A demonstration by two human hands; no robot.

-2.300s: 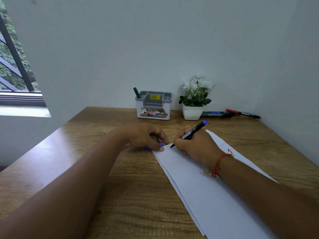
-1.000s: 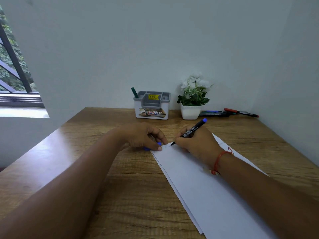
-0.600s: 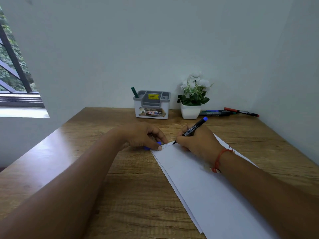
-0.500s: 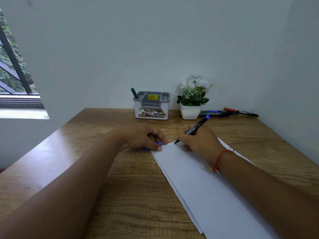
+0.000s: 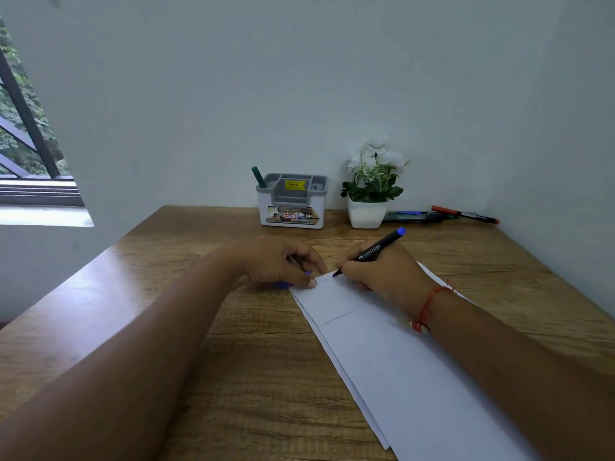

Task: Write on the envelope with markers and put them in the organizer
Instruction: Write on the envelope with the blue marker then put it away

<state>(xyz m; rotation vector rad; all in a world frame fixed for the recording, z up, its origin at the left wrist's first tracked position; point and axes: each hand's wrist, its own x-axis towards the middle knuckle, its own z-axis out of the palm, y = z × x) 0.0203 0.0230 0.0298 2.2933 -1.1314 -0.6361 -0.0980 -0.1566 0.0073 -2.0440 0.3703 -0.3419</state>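
Daylight at far left through a window (image 5: 30, 128) with dark slanted bars, leaves beyond. Plain white wall (image 5: 299, 78), matte, folding into a corner at right. Wooden table (image 5: 149, 311) below: brown, grainy, faintly glossy toward its left edge.

Low on the table, left hand (image 5: 276, 261), fingers curled round a mostly hidden blue cap (image 5: 283, 285), one fingertip pinning the envelope's far left corner. Behind, against the wall, organizer (image 5: 293, 201): boxy white body, grey compartmented top, yellow sticker. Green marker (image 5: 258, 177) leaning in its leftmost slot.

White envelope (image 5: 382, 361), long, flat, smooth, lying diagonally from centre to lower right, faint seam across.

On it, right hand (image 5: 382, 271), pinching a black marker (image 5: 379, 249) with a blue end, tip touching the paper just beside the left fingertip. Red thread (image 5: 429, 302) round that wrist.

Further back, white square pot (image 5: 367, 214) of white flowers; right of it, loose markers (image 5: 432, 216) lying flat by the wall.
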